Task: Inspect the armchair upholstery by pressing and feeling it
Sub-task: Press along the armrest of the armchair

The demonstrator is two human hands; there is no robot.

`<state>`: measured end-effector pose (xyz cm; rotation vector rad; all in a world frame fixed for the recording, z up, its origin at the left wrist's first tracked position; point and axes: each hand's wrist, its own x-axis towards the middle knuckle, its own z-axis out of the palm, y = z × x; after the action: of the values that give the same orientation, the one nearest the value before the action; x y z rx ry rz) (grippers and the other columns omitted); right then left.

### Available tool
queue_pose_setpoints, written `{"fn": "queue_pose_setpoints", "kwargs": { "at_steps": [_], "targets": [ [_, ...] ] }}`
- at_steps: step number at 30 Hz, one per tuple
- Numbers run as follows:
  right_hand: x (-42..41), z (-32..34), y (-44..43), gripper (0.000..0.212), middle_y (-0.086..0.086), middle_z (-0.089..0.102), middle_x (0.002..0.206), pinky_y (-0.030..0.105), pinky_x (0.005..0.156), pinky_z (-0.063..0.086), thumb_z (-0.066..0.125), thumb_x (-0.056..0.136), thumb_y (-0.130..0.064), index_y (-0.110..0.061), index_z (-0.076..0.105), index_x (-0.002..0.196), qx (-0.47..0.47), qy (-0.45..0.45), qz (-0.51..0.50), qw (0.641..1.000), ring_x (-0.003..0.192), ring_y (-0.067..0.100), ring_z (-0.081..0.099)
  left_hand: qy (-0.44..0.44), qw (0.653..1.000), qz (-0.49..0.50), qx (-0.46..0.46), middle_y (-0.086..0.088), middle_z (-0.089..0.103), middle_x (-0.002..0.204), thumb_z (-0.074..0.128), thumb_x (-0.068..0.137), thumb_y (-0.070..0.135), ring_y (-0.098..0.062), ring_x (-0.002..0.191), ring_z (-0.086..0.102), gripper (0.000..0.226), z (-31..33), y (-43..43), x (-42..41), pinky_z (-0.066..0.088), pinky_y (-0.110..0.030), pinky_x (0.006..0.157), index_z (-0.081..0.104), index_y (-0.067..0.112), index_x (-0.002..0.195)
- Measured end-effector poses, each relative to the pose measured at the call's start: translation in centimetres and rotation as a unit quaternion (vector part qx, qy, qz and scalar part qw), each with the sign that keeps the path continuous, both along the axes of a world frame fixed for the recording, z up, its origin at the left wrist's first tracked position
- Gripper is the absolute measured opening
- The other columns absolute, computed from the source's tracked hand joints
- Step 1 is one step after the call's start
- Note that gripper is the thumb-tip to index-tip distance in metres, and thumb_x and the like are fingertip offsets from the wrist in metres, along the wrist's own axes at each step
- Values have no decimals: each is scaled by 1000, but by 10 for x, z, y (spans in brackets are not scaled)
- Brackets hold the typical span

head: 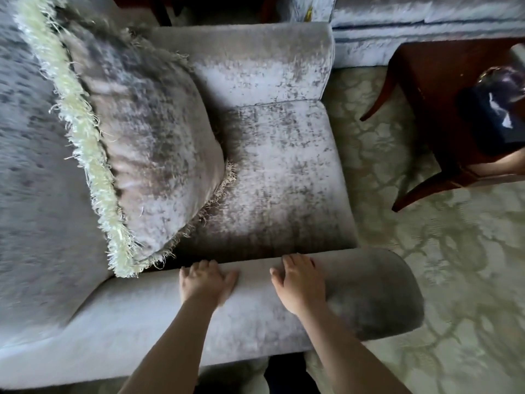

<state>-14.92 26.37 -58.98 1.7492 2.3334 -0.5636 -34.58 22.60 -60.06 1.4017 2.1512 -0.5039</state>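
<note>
My left grip [206, 282] and right grip [301, 282] lie flat, unclenched, on the armrest [255, 314] at six o'clock; I'd press slowly, evenly, feeling for lumps.

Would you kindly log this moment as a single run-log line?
step: feeling armrest | left hand: palm on armrest | right hand: palm on armrest | fringed cushion: on seat, untouched
</note>
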Motion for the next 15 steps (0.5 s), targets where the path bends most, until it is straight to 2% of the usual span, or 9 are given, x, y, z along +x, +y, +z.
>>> {"fn": "queue_pose_setpoints", "kwargs": {
  "at_steps": [7,11,15],
  "targets": [
    [5,-1,-2,47,0,61,116,36,96,33,31,93,-51,-19,57,116,14,22,6,1000,110,20,51,15,998,4,64,-3,53,127,24,85,65,-21,123,42,62,1,-10,3,23,-39,104,51,21,120],
    [2,-5,-6,44,0,65,105,36,91,36,35,91,-49,-18,62,107,62,19,-9,998,101,20,55,33,991,-2,128,-6,59,116,25,84,63,-24,113,49,60,-2,-15,4,29,-40,99,57,18,109],
    [3,-12,-9,40,1,67,97,37,90,36,37,89,-46,-18,65,99,100,12,-16,995,95,21,58,37,988,4,149,-9,61,111,28,84,61,-26,109,52,58,-8,-19,5,31,-40,97,60,16,104]
  ]
}}
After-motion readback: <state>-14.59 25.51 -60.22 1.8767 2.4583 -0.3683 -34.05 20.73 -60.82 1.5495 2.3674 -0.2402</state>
